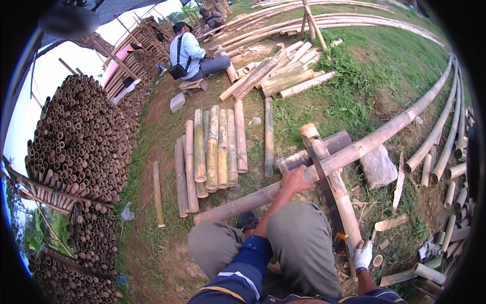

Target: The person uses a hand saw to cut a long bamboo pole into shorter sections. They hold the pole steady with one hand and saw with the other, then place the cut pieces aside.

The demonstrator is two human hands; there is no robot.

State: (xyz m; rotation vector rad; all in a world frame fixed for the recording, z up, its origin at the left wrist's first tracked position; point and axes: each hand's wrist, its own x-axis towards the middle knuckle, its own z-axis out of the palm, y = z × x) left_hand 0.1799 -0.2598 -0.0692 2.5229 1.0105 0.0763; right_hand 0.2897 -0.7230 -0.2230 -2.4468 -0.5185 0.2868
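A long bamboo pole [374, 138] slants across in front of my knees. It rests over a notched bamboo support [345, 205] and near a dark, thick bamboo piece [336, 142]. My bare left hand [296, 181] is closed over the pole, just left of a handsaw [329, 195]. The saw's long dark blade crosses the pole, its far end beside the support's top. My right hand [363, 254], in a white glove, is closed at the orange and black saw handle; its fingers are partly hidden.
Cut bamboo lengths [223, 147] lie side by side at left of centre. Stacked bamboo [81, 137] stands far left. A person [187, 53] sits beyond, near a bamboo pile [283, 73]. Right are a plastic bag [378, 167], long poles [435, 139] and offcuts [429, 273].
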